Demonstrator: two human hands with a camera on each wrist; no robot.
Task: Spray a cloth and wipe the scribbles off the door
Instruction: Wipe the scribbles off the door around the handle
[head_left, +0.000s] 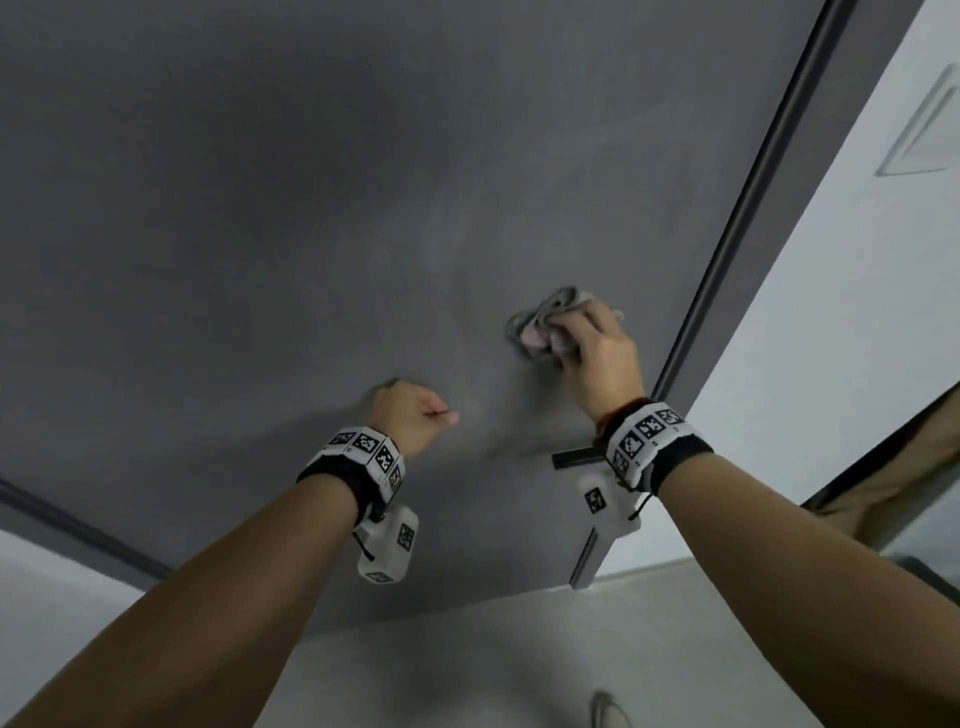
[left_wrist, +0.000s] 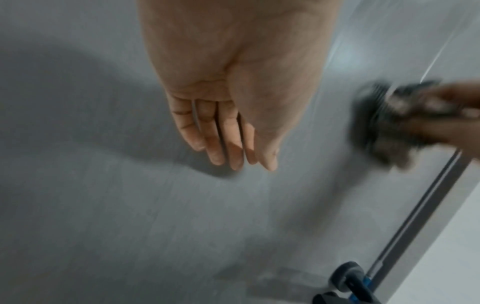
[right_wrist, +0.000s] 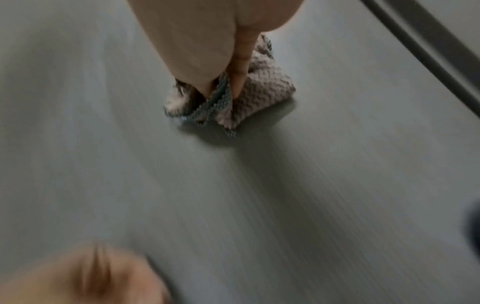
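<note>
The grey door (head_left: 260, 208) fills most of the head view. My right hand (head_left: 587, 343) grips a bunched grey-and-pink waffle cloth (head_left: 540, 317) and presses it against the door, close to the door's right edge. In the right wrist view the thumb and fingers (right_wrist: 240, 78) pinch the cloth (right_wrist: 265, 90) into a wad on the panel. My left hand (head_left: 415, 410) is lower and to the left, holding nothing; its fingers (left_wrist: 233, 144) lie straight and together, near the door surface (left_wrist: 103, 205). Only faint pale smears (head_left: 436, 254) show on the door; no clear scribbles are visible.
A dark door handle (head_left: 574, 460) sticks out just below my right wrist, also seen as the handle (left_wrist: 348, 281) in the left wrist view. A dark frame strip (head_left: 753, 208) runs along the door's right edge, with a white wall (head_left: 857, 312) beyond it.
</note>
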